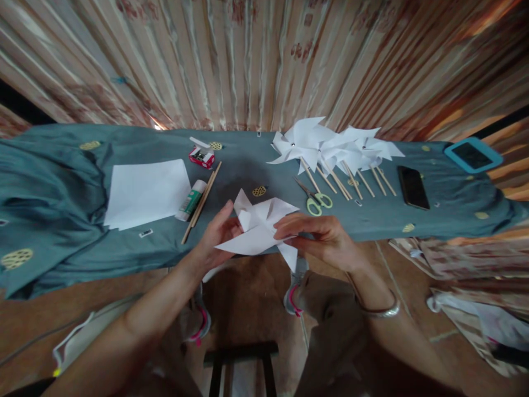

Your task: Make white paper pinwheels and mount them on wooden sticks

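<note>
A white paper pinwheel (260, 223) with folded blades is held between my two hands just above the near edge of the cloth-covered table. My left hand (221, 231) grips its left side, with the fingers partly hidden behind the paper. From the right, my right hand (316, 234) pinches the paper near the middle with thumb and fingers. No stick shows on this pinwheel. Green-handled scissors (316, 199) lie on the cloth just beyond my right hand. Left of my left hand are a glue stick (192, 199) and a few thin wooden sticks (202, 201).
Finished pinwheels (318, 146) on sticks lie overlapped at the back right. A black phone (414, 187) and a blue-framed device (474, 154) lie farther right. A stack of white paper (147, 193) and an open red box (201, 155) are on the left. A pleated curtain (231, 66) hangs behind.
</note>
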Demonstrator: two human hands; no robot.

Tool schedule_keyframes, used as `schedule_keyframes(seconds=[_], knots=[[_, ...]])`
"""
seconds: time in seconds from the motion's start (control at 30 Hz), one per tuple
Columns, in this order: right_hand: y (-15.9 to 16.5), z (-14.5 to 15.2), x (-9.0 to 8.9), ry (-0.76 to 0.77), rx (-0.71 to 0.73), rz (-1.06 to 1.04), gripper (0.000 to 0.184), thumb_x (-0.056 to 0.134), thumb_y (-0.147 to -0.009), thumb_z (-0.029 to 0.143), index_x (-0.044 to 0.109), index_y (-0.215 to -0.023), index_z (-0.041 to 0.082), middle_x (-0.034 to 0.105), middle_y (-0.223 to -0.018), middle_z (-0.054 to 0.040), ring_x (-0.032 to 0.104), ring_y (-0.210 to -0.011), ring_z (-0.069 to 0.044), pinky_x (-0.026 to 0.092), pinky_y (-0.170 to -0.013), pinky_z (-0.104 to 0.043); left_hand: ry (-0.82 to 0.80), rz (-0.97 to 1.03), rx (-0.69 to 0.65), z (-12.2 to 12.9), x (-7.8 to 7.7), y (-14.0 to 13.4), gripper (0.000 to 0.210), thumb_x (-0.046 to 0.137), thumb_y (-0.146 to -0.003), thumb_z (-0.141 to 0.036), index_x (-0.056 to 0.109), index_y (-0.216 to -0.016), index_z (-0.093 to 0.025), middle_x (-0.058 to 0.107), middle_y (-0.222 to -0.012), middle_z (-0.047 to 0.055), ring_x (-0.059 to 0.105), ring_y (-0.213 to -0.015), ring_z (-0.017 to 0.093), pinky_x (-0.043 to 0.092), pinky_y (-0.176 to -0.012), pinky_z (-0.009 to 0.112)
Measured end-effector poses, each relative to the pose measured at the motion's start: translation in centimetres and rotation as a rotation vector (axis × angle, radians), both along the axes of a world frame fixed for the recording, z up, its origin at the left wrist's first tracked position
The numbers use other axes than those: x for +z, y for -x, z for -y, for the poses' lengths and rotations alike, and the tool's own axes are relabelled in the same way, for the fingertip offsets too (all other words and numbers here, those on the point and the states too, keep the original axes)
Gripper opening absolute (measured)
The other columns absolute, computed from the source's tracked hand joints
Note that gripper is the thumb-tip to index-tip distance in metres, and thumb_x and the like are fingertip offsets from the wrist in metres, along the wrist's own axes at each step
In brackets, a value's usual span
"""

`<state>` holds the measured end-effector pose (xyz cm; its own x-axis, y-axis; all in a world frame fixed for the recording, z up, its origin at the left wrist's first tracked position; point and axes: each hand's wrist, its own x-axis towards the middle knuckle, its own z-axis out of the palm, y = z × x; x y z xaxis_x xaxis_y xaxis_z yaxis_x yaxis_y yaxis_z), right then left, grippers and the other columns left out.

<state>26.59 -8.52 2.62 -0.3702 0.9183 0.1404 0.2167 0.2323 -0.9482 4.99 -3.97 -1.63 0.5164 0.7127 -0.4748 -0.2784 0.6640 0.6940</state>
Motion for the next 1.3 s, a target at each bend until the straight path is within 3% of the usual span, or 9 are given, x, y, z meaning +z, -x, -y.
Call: schedule_keyframes(seconds=[0.13,0.33,0.47,0.73,0.97,1.13,1.3], knots=[[-0.3,0.1,0.2,-0.047,0.025,0.049,0.017,0.068,-0.085,0.021,0.077,-0.095,0.031,0.076,-0.102,0.0003,0.065,-0.11,-0.019,0.052,-0.101,-0.039,-0.003,0.007,0.055,0.3,-0.5,-0.1,0.042,0.073,-0.068,-0.055,0.074,-0.089,-0.019,0.078,-0.089,0.01,0.072,-0.09,0.033,0.058,-0.073,0.041],[0.2,0.1,-0.3,-0.145,-0.027,0.191,0.015,0.064,-0.089,0.021,0.076,-0.093,0.028,0.066,-0.129,-0.0021,0.05,-0.133,-0.022,0.039,-0.114,-0.046,-0.056,-0.112,-0.008,-0.1,-0.1,0.0,0.02,0.078,-0.064,-0.034,0.074,-0.074,-0.017,0.077,-0.075,0.008,0.069,-0.063,0.023,0.054,-0.061,0.032],[0.6,-0.1,-1.2,-0.2,-0.137,0.284,0.014,0.062,-0.089,0.023,0.075,-0.092,0.028,0.062,-0.134,-0.0029,0.045,-0.137,-0.023,0.036,-0.115,-0.05,-0.08,-0.12,0.016,-0.1,0.1,-0.4,0.017,0.077,-0.065,-0.032,0.073,-0.073,-0.018,0.076,-0.074,0.007,0.07,-0.069,0.024,0.054,-0.064,0.033],[1.9,-0.3,-2.6,-0.344,-0.296,0.397,0.009,0.065,-0.087,0.025,0.074,-0.085,0.027,0.062,-0.131,-0.0031,0.045,-0.136,-0.027,0.039,-0.112,-0.052,-0.083,-0.109,0.107,0.3,-0.1,-1.1,0.013,0.076,-0.063,-0.024,0.073,-0.073,-0.016,0.075,-0.069,0.003,0.066,-0.059,0.016,0.053,-0.064,0.029],[3.2,-0.3,-2.2,-0.384,-0.303,0.471,0.014,0.059,-0.089,0.022,0.072,-0.083,0.025,0.052,-0.144,-0.0002,0.032,-0.144,-0.032,0.029,-0.117,-0.057,-0.103,-0.143,0.151,0.5,0.3,-1.8,0.006,0.075,-0.064,-0.018,0.073,-0.07,-0.017,0.072,-0.064,0.0,0.066,-0.063,0.017,0.054,-0.068,0.03],[3.5,-0.4,-2.3,-0.396,-0.308,0.446,0.013,0.059,-0.088,0.021,0.071,-0.091,0.026,0.047,-0.148,0.0007,0.026,-0.146,-0.034,0.028,-0.117,-0.061,-0.127,-0.165,0.169,0.6,0.4,-2.0,0.005,0.074,-0.065,-0.019,0.072,-0.07,-0.016,0.072,-0.062,0.0,0.066,-0.062,0.018,0.055,-0.064,0.03],[3.5,-0.5,-2.5,-0.359,-0.298,0.417,0.019,0.058,-0.087,0.021,0.071,-0.099,0.027,0.043,-0.15,0.0019,0.02,-0.148,-0.036,0.026,-0.117,-0.064,-0.11,-0.148,0.179,0.7,0.3,-2.1,0.017,0.076,-0.065,-0.018,0.074,-0.082,-0.015,0.076,-0.076,0.004,0.072,-0.08,0.024,0.057,-0.072,0.034]])
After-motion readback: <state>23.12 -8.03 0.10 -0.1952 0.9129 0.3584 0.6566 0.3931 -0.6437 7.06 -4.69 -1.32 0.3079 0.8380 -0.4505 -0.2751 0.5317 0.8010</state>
